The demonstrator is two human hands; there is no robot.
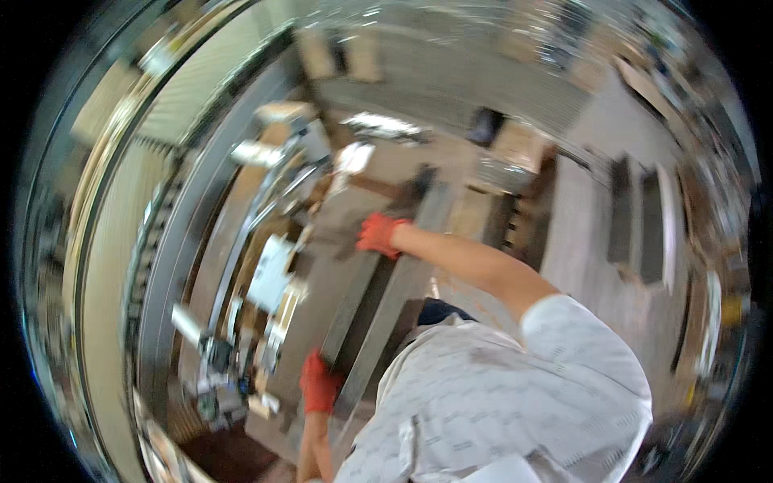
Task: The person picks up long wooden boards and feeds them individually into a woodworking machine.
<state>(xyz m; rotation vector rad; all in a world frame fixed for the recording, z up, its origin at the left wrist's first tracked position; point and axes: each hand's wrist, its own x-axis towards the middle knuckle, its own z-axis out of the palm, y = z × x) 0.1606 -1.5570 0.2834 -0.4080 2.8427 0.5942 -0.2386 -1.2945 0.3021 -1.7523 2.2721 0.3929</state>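
Long grey metal channel bars [386, 290] run diagonally through mid-frame (blurred), the red-gloved left hand [320, 385] clenched on their lower end, the red-gloved right hand [378, 234] gripping higher up; probably heavy, stiff, sharp-edged, best held near both ends.

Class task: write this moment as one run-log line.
left hand: red glove, grip on near end of long grey metal channel | right hand: red glove, grip on far part | view: motion-blurred workshop

Red gloves on the left hand [320, 384] and right hand [379, 234]; short-sleeved white patterned shirt.
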